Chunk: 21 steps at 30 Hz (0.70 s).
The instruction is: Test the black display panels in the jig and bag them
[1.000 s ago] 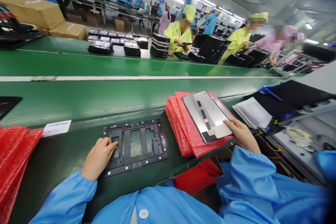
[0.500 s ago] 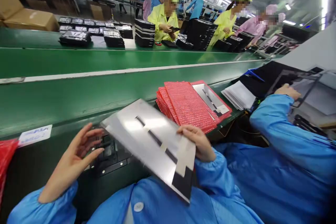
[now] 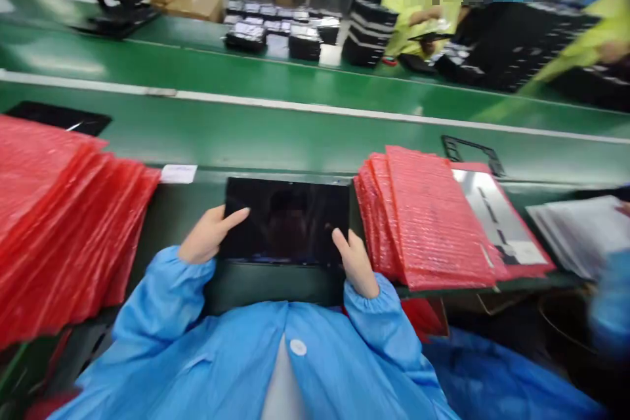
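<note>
A black glossy panel [image 3: 290, 226] lies level in front of my body, over the dark green bench top. My left hand [image 3: 207, 234] grips its left edge, thumb on the glossy face and fingers hidden behind the edge. At the panel's right edge, my right hand [image 3: 355, 259] holds it the same way, thumb on the face. Just right of the panel is a stack of red bubble-wrap sleeves [image 3: 433, 223]. A silver panel with dark strips [image 3: 492, 210] rests at that stack's right side.
More red sleeves [image 3: 73, 223] are piled at the left, near a white label [image 3: 178, 174]. A black frame [image 3: 472, 151] and white sheets [image 3: 575, 230] lie at the right. A co-worker's blue sleeve [image 3: 610, 302] shows at the right edge. Cardboard boxes [image 3: 197, 3] stand across the line.
The silver-backed panel held in my right hand now shows a black face and lies level. My left hand has come onto its left edge. The view has turned left, and a black frame shows beyond the sleeves.
</note>
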Motion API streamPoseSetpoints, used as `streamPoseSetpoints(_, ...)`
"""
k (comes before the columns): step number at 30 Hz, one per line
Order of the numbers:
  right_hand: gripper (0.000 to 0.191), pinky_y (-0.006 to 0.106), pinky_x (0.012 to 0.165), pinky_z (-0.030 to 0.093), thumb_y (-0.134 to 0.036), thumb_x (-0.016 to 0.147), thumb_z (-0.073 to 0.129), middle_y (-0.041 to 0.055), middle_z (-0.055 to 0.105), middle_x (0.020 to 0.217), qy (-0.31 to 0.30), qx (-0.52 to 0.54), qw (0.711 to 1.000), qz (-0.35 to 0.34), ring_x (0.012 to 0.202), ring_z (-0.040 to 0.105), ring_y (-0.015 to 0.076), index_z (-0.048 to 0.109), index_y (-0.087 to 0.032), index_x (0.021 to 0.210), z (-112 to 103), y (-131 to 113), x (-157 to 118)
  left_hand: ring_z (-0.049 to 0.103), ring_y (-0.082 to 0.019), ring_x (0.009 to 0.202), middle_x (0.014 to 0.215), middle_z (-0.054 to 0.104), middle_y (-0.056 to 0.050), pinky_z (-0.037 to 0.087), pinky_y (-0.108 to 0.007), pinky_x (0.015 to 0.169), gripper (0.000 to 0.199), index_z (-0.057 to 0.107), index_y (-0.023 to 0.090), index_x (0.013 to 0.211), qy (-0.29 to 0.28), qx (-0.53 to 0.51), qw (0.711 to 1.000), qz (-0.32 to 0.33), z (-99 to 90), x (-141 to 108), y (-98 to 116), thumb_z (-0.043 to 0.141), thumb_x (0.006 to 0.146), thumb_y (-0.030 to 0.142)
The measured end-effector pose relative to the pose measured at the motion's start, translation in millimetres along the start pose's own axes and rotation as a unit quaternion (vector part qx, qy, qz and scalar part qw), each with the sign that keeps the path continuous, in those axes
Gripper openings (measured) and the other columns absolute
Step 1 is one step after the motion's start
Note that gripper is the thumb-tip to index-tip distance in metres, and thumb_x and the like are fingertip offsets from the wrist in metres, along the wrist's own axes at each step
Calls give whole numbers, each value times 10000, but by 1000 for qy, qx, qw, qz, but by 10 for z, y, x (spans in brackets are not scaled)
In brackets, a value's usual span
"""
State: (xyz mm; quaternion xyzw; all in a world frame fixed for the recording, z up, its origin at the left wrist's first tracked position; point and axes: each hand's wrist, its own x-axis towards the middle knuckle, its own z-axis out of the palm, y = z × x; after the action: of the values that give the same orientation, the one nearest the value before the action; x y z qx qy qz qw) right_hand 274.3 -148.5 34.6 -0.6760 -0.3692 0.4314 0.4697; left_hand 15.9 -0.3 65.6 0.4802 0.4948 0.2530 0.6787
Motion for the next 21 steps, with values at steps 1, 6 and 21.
streamPoseSetpoints(1, 728, 430, 990, 477, -665, 812, 573, 140, 638, 1233, 61, -37, 997, -32, 1121, 610, 278, 525, -169, 1343, 4, 43, 30, 676, -226, 778, 831, 726, -73, 563, -326, 745, 453, 691, 132, 906, 7, -3, 1000, 10, 59, 53, -27, 783, 672, 508)
streamPoseSetpoints(6, 814, 437, 1010, 457, -578, 787, 668, 150, 636, 1248, 161, -163, 971, -65, 1130, 614, 294, 438, -135, 1429, -7, 288, 110, 651, -205, 857, 987, 686, -73, 533, -360, 822, 636, 428, 169, 1409, -27, 31, 988, 151, 98, 301, -336, 579, 868, 469)
streamPoseSetpoints(21, 802, 418, 880, 488, -645, 806, 599, 150, 663, 1200, 158, -275, 948, -32, 1053, 647, 335, 442, -169, 1433, 60, 425, 55, 496, -122, 657, 957, 528, -41, 468, -315, 764, 455, 606, 125, 1203, 68, 302, 923, 230, -98, 514, -629, 680, 804, 333)
